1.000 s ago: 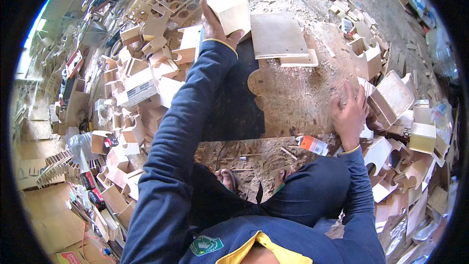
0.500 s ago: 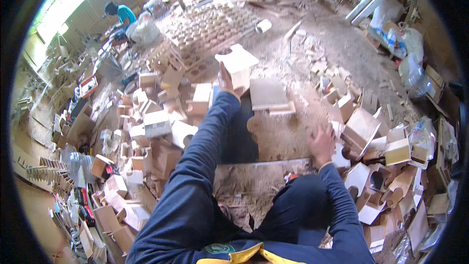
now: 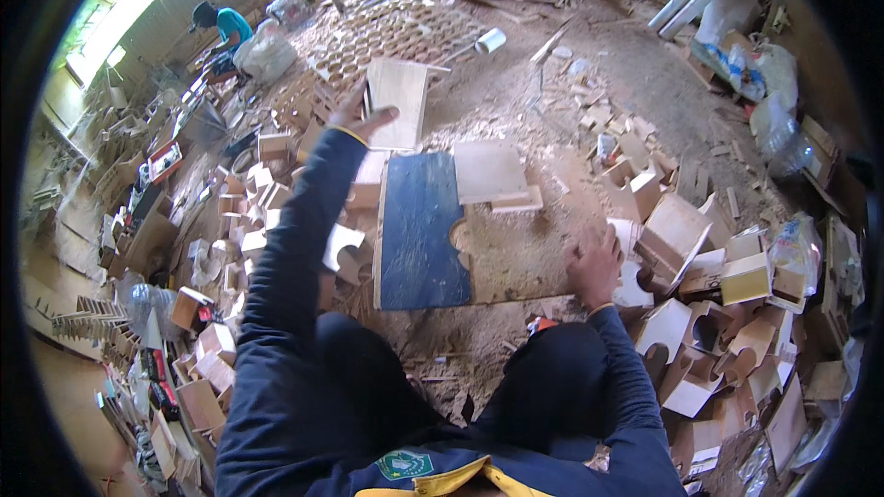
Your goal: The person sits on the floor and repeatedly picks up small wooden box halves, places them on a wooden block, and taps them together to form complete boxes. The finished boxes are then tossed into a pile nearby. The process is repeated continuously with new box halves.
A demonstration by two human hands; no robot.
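My left hand is closed on a pale wooden box piece, thumb over its flat face, fingers on its left side. The piece is raised past the far edge of a low work board. A blue panel covers the board's left part, beside a round notch. The bare part of the work board is dusted with sawdust. At its right edge rests my right hand, fingers loosely bent and apart, holding nothing. Flat wooden pieces, including a square panel, lie at the board's far side.
Notched wooden box parts are heaped to the right, and more lie on the left. Farther off are rows of small wooden pieces and a white cylinder. A person in a blue-green shirt sits at far left.
My left hand has swung left with the wooden box piece, which is turned so its broad face shows. More of the blue panel is visible. My right hand has barely shifted.
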